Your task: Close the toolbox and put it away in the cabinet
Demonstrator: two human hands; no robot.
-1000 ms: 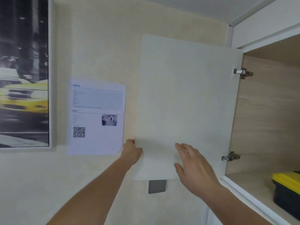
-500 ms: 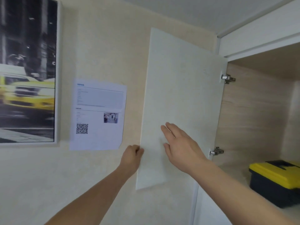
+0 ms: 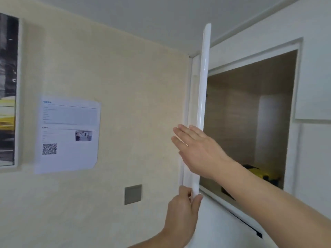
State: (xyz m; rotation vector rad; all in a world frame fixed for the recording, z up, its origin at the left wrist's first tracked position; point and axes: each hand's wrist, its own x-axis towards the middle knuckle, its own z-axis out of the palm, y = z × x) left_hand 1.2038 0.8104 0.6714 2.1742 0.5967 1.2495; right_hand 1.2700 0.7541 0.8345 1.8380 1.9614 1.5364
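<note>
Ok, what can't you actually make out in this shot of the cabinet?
Head view only:
- Toolbox: mostly hidden behind the right hand and forearm; whether its lid is latched is not visible.
- Cabinet door: seen edge-on, so its faces are hidden.
- Paper notice: text too small and blurred.
- Framed picture: cut off by the left edge.

The cabinet door [image 3: 203,104] has swung away from the wall. Before, its wide flat face showed; now only its thin white edge shows, standing between the wall and the open cabinet [image 3: 250,122]. The left hand [image 3: 184,208] has slid down and now pinches the bottom corner of the door. The right hand [image 3: 198,149] has moved up and right with the door, flat against its side. The toolbox [image 3: 254,173] now sits farther back, mostly hidden behind the right arm. The paper [image 3: 68,135] now looks farther left.
</note>
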